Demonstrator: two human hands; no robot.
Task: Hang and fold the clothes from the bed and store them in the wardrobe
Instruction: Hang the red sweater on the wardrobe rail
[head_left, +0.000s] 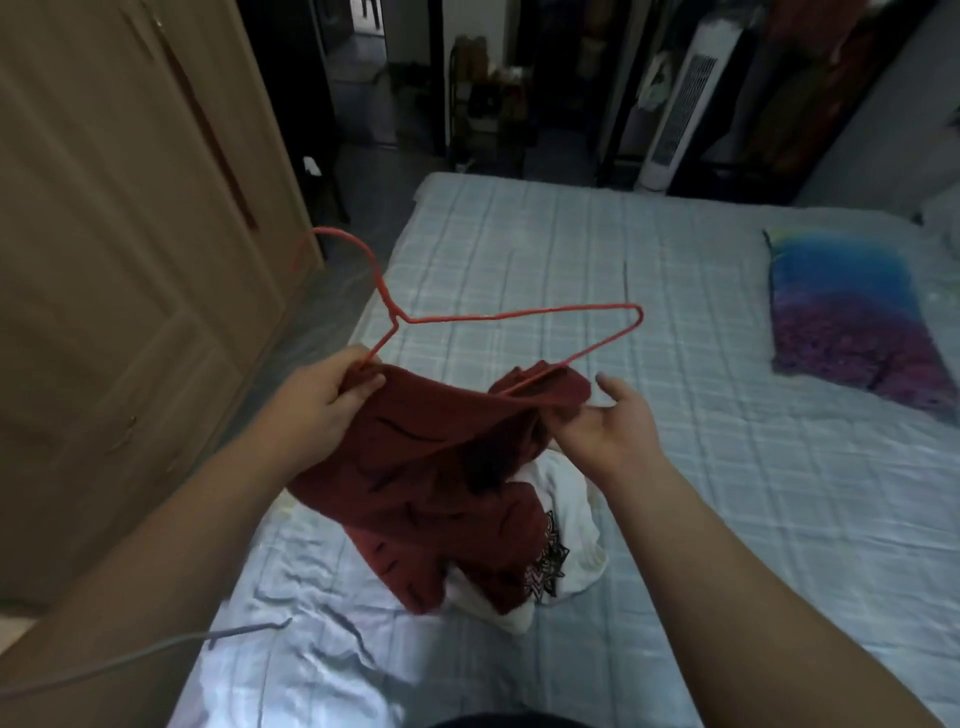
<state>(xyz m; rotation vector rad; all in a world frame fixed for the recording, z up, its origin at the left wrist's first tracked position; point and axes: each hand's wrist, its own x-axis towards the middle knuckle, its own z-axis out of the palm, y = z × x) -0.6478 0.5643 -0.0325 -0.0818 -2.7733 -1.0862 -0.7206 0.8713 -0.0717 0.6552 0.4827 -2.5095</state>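
Head camera: over the checked bed (571, 249), a person's left hand (322, 400) grips one arm of a red wire hanger (519, 315) together with the edge of a dark red garment (441, 467), which hides the hanger's lower part. The right hand (608, 426), thumb raised, appears to pinch the cloth's opposite edge. A white printed garment (566, 499) lies on the bed beneath, and the wardrobe (104, 260) stands at left.

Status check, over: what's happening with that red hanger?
Left-hand grip holds thin red wire hanger and dark red patterned garment. Right-hand grip pinches garment's other edge. White printed shirt lies on checked bed beneath.
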